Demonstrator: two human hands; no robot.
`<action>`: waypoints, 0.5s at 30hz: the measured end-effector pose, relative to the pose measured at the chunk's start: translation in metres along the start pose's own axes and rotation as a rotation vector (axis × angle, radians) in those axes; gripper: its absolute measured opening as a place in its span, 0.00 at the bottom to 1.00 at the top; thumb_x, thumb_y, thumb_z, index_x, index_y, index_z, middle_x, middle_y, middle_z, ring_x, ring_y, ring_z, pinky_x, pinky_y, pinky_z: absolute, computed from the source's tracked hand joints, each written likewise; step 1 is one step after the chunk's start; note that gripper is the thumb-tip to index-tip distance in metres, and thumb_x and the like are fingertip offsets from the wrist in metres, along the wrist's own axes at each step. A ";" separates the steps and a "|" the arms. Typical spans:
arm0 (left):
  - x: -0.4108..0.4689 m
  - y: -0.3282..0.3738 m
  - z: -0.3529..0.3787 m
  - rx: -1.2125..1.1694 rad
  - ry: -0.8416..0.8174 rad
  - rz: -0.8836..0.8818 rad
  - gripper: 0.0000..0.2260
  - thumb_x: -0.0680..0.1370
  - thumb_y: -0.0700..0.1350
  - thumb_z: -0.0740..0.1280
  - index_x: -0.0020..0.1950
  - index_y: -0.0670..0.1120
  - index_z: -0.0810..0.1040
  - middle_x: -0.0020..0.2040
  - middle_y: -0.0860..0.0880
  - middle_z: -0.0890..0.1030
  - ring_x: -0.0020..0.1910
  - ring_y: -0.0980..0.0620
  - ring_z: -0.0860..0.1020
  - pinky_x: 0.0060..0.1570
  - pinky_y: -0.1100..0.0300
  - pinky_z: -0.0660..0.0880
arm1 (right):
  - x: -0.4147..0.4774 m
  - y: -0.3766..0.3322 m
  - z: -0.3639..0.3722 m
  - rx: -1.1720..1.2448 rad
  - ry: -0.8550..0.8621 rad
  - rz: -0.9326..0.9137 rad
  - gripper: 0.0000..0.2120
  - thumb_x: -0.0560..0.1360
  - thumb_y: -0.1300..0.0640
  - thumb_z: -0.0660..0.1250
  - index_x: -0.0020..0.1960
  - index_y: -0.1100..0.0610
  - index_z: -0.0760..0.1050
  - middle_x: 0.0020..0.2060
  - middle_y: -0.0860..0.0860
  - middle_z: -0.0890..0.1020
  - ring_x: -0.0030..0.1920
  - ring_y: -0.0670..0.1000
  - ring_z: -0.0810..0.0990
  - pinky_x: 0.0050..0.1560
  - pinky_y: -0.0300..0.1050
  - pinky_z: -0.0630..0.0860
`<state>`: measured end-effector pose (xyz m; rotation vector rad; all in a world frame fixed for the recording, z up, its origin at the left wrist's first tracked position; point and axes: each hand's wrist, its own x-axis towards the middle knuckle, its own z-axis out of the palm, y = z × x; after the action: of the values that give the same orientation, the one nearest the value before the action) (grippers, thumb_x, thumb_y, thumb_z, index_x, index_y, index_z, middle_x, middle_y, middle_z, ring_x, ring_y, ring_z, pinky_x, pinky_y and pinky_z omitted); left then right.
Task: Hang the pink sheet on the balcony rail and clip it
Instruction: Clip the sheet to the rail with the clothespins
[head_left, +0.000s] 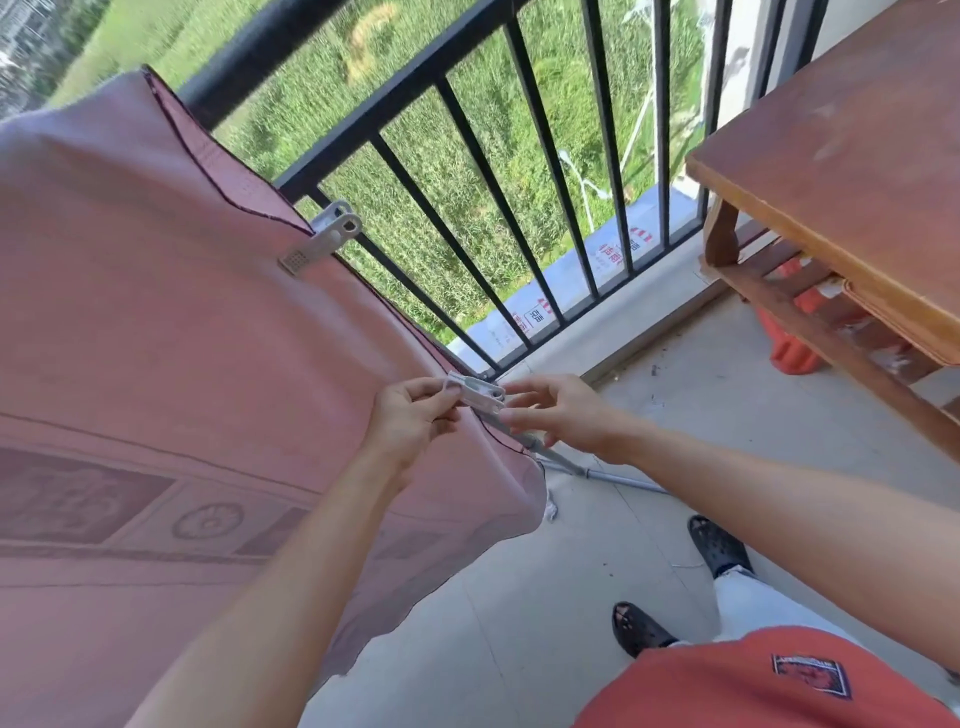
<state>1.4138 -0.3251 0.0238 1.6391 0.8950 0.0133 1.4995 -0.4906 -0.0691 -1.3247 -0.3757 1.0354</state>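
The pink sheet (156, 338) hangs draped over the black balcony rail (322, 31) and fills the left half of the view. One grey clip (324, 241) grips its right edge up high, against the rail's bars. Lower down on the same edge, my left hand (410, 415) pinches a second grey clip (475, 392) at the sheet's hem. My right hand (561, 413) hovers just right of that clip with fingers spread and relaxed, its fingertips close to the clip's end.
A brown wooden table (841, 156) stands at the right, with an orange object (795, 332) beneath it. A thin metal pole (597, 475) lies on the concrete floor below my hands. My feet in dark sandals (717, 545) are on the floor.
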 end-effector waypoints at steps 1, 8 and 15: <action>0.000 0.000 0.002 0.009 -0.001 0.002 0.05 0.77 0.33 0.68 0.43 0.39 0.82 0.34 0.45 0.80 0.30 0.53 0.76 0.31 0.65 0.76 | 0.001 0.000 0.000 0.013 0.006 -0.013 0.20 0.72 0.56 0.75 0.62 0.59 0.77 0.48 0.54 0.84 0.38 0.40 0.82 0.32 0.33 0.72; 0.007 -0.003 0.007 0.501 0.055 0.215 0.04 0.74 0.36 0.71 0.47 0.43 0.83 0.39 0.46 0.82 0.35 0.52 0.78 0.38 0.59 0.77 | 0.012 0.011 -0.010 -0.072 0.107 -0.067 0.15 0.70 0.51 0.75 0.45 0.64 0.81 0.33 0.56 0.79 0.31 0.45 0.72 0.26 0.34 0.65; 0.050 0.058 0.011 2.089 -0.065 0.754 0.18 0.71 0.50 0.73 0.59 0.46 0.78 0.63 0.43 0.75 0.67 0.40 0.69 0.70 0.42 0.59 | 0.019 0.032 -0.044 -0.053 0.248 0.101 0.10 0.77 0.56 0.67 0.45 0.64 0.76 0.44 0.62 0.83 0.34 0.49 0.79 0.23 0.31 0.68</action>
<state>1.4848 -0.3066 0.0467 3.7369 -0.2173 -0.6400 1.5299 -0.5059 -0.1158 -1.5130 -0.1515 0.9358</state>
